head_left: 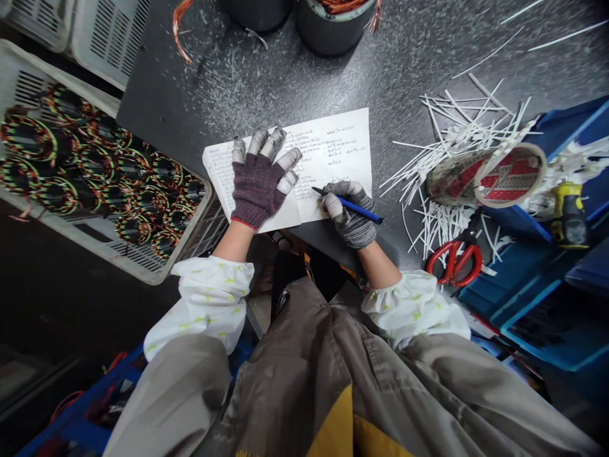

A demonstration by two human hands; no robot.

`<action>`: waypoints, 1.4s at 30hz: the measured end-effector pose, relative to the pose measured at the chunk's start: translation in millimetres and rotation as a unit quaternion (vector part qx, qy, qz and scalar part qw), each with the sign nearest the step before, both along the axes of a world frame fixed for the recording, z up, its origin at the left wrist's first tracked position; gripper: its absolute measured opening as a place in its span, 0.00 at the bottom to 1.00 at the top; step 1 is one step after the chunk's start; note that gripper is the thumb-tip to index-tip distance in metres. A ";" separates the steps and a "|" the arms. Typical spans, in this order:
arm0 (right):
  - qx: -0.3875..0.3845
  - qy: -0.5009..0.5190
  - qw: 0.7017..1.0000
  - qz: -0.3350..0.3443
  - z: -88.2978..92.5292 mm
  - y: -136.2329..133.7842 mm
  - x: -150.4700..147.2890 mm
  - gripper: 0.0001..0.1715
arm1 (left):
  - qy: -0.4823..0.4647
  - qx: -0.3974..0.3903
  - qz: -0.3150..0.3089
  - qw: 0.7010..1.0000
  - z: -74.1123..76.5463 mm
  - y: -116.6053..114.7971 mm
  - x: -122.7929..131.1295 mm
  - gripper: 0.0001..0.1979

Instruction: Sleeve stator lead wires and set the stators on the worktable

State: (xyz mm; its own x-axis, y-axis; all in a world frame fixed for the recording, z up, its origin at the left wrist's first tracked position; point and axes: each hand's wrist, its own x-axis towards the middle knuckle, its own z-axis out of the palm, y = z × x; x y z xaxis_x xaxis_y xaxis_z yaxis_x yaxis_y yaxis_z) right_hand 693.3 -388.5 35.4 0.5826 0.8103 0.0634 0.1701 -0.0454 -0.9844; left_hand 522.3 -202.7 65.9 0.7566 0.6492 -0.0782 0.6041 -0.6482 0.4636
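Resting our left hand (259,181) on an open notebook (328,158) at the centre of the frame, we keep the grip on that side loose and spread, its taped fingers fanned across handwritten lines and holding nothing. Our right hand (352,219), just right of the centre, has its grip closed around a blue pen (359,209), whose dark tip points left over the right-hand page; we cannot tell whether it touches the paper. We wear a dark maroon glove on the left and a grey one on the right, with white patterned sleeves (209,298) below. The notebook lies near the lower edge of the dark desk (409,57), which is strewn with pale flecks. At the top of the frame we see dark round containers (328,35), one with copper wire (342,5) in its top, and at the upper left a loose copper strand (177,28). On the right side lie a heap of thin white strips (442,127), a tape roll (511,174) with red on it, and red-handled scissors (453,270) just below. Farther right, a yellow-and-black tool (569,216) is near the blue bins (495,273). At the left of the frame, a pale slotted crate (19,57) holds rows of wire-wound rings (98,155) edged in red and green.
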 end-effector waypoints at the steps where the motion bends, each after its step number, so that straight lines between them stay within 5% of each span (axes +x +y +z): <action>1: 0.000 0.002 1.000 -0.004 -0.5 -1.1 3.5 0.26 | -0.009 -0.009 0.000 1.000 0.9 -0.6 0.3 0.24; 6: -0.017 -0.013 1.000 -0.014 4.2 -4.4 21.0 0.27 | -0.039 -0.030 0.001 0.999 -2.0 -2.0 1.1 0.25; 22: -0.072 -0.128 0.988 0.055 1.7 0.2 11.4 0.24 | -0.046 -0.060 0.012 0.997 3.7 -3.6 6.3 0.23; 42: -0.008 -0.160 0.987 0.030 -9.3 3.0 7.6 0.22 | -0.078 -0.046 0.006 0.996 -6.5 -0.7 3.8 0.24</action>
